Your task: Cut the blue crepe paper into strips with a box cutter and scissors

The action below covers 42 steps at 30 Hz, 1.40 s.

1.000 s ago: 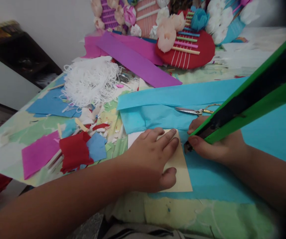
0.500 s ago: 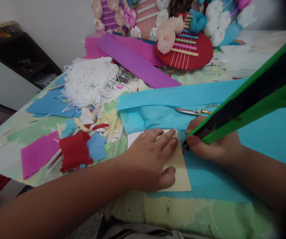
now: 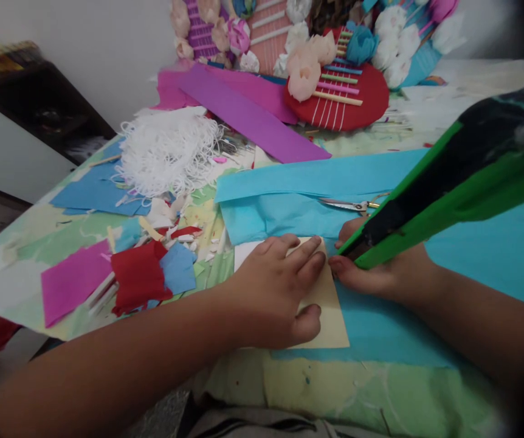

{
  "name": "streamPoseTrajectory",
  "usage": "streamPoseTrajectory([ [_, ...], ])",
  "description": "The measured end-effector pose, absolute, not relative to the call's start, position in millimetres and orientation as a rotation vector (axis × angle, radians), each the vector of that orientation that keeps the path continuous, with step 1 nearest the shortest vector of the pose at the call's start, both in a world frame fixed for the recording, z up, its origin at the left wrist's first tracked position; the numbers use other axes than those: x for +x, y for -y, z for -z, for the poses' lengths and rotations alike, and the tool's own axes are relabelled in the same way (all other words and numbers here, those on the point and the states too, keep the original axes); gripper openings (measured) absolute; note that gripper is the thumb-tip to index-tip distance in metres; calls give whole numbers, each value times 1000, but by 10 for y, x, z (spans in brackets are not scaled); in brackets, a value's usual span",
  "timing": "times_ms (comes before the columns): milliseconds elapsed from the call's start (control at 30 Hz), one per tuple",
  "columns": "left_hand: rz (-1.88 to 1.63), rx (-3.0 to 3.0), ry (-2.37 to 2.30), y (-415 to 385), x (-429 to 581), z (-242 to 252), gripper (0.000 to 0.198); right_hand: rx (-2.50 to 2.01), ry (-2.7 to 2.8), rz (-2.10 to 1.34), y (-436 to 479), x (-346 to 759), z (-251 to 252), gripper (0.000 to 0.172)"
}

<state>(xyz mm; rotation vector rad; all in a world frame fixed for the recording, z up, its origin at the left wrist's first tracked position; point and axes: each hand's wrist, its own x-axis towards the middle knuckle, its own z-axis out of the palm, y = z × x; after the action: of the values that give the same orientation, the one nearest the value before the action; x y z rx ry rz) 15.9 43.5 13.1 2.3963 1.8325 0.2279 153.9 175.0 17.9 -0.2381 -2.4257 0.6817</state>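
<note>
One cluttered table (image 3: 426,392) bears a broad turquoise sheet (image 3: 481,261). Above it slants a long green-and-black tool (image 3: 448,176), its lower end clamped between thumb and fingers of the right hand (image 3: 394,275). Just beside, the left hand (image 3: 271,292) lies flat, fingers slightly parted, on a cream card (image 3: 332,319). Scissors (image 3: 351,205) rest on the sheet beyond the right hand.

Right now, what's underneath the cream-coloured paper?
Blue paper shows along the right and lower edges of the cream paper, apparently running beneath. The left hand covers the cream's left part; a white piece peeks out there, but whether it reaches underneath is hidden.
</note>
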Motion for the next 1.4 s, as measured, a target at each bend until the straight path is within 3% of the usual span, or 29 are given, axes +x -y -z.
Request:
streamPoseTrajectory([
  [233, -140, 2368, -1825, -454, 165, -141, 67, -299, 2244, -866, -1786, 1562, -158, 24],
  [667, -216, 2415, -1833, -440, 155, -122, 61, -250, 2367, -772, -1782, 1569, -144, 31],
  [933, -252, 2409, -1830, -450, 159, -109, 60, -214, 2468, -717, -1725, 1554, -211, 18],
  [1400, -222, 2411, -1837, -445, 160, -127, 59, -231, 2369, -809, -1766, 1562, -172, 31],
])
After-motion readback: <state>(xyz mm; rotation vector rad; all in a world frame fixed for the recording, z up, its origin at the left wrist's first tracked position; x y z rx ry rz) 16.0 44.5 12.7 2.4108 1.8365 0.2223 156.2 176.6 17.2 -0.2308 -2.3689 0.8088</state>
